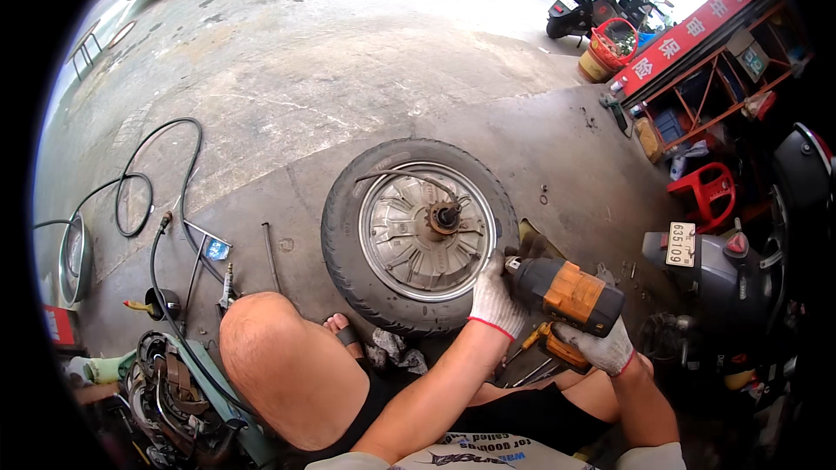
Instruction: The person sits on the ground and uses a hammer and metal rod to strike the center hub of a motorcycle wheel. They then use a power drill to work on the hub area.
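A wheel with a black tyre (347,252) lies flat on the floor before me. Its silver hub (409,248) has a small toothed gear and a dark threaded shaft (447,215) standing up at the centre. A short cable lies across the rim. In my right hand (605,346), gloved in white, is the handle of a black and orange cordless impact wrench (566,294), held to the right of the wheel with its nose toward the tyre. My left hand (501,298), also gloved, closes around the wrench's nose beside the rim; its fingers are partly hidden.
A black hose (198,144) winds over the floor at left, near a metal basin (78,257) and a long bar (271,257). Screwdrivers lie between my legs. At right stand a scooter (714,270), a red stool (716,191) and a cluttered shelf. Vehicles are parked behind.
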### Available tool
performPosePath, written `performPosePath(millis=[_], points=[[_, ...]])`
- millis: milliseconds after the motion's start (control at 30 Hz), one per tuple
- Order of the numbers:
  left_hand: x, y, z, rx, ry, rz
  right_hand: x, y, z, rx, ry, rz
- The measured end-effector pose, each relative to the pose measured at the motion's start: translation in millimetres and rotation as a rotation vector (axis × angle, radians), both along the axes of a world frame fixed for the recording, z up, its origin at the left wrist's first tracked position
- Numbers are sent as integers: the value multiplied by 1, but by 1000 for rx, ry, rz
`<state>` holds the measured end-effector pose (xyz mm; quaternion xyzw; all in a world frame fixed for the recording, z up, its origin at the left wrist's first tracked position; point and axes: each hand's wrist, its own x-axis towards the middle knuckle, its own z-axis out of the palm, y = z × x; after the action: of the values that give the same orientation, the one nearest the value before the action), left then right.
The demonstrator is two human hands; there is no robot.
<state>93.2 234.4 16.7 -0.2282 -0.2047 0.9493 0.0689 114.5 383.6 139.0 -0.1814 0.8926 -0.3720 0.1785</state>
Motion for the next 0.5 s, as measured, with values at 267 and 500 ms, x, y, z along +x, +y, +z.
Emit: performPosePath(millis=[267, 500], points=[[-1, -12, -21, -39, -76, 133, -2, -9, 0, 139, 105, 75], [4, -13, -14, -118, -112, 173, 2, -14, -9, 112, 66, 50]])
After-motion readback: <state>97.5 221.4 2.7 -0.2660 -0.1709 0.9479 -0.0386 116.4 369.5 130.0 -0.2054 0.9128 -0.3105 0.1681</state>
